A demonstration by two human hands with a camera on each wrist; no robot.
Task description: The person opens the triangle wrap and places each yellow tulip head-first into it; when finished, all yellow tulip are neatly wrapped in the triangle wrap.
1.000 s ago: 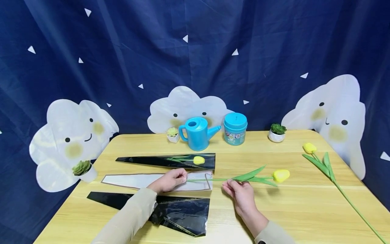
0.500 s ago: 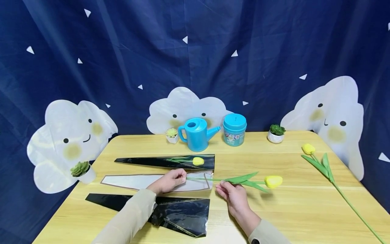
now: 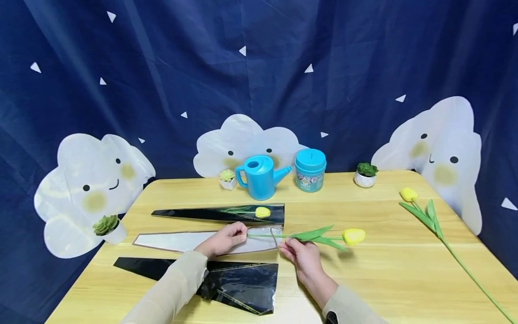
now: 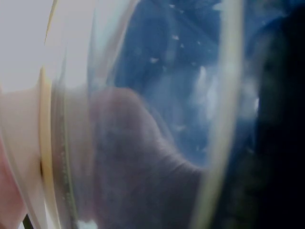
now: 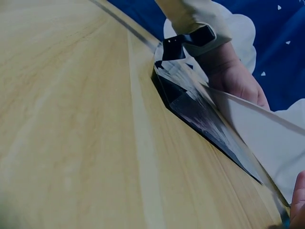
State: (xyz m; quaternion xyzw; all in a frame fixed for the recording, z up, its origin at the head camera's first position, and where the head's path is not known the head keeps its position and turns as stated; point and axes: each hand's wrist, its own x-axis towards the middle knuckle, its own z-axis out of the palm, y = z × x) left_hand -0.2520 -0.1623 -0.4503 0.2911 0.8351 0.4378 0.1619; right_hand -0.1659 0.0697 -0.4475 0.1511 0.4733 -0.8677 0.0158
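Observation:
My left hand pinches the white flower sleeve with brown edging near its wide right part. Seen from the right wrist, that left hand is partly behind the raised white sheet. Between thumb and fingers, my right hand holds a yellow tulip by its stem, just below the green leaves. The stem runs leftward over the sleeve up to the left fingertips, where its end is hidden. In the left wrist view, blurred clear film fills much of the picture.
Behind lies a black sleeve holding another yellow tulip; a second black sleeve lies in front, under the left forearm. A loose tulip rests at right. A blue watering can, lidded tub and small potted succulents line the back and left.
My right hand has moved left with the tulip, its stem sliding toward the left fingertips and the bloom now closer to the sleeve. The left hand stays at about the same place.

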